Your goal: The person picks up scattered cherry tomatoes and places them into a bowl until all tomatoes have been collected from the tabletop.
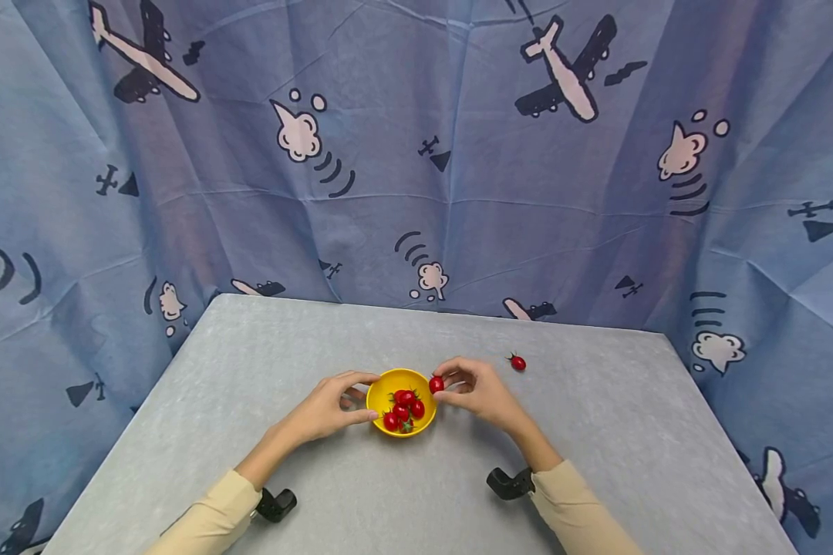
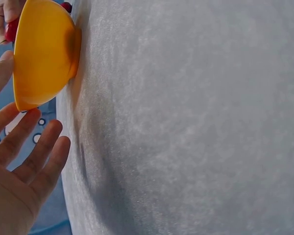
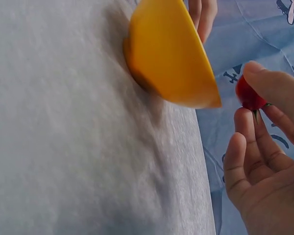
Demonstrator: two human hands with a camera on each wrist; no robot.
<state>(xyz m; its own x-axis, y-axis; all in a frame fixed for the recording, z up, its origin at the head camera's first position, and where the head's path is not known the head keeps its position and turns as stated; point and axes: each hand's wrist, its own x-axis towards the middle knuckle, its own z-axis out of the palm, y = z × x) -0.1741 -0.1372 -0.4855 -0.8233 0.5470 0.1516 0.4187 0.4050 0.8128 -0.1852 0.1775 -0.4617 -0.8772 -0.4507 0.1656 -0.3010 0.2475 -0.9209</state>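
A small yellow bowl (image 1: 383,383) sits mid-table and holds several red cherry tomatoes (image 1: 404,408). My left hand (image 1: 338,401) cups the bowl's left side, thumb and forefinger touching its rim. My right hand (image 1: 467,385) pinches one cherry tomato (image 1: 436,384) between thumb and fingers just at the bowl's right rim. In the right wrist view that pinched tomato (image 3: 249,94) hangs beside the bowl (image 3: 174,54). The left wrist view shows the bowl (image 2: 41,54) from outside with my left fingers (image 2: 36,147) spread near it. Another loose tomato (image 1: 517,362) lies on the table to the right.
The grey table (image 1: 597,432) is backed and flanked by a blue cloth with aeroplane prints (image 1: 458,154). Black wrist-camera mounts (image 1: 508,483) sit under both cream sleeves.
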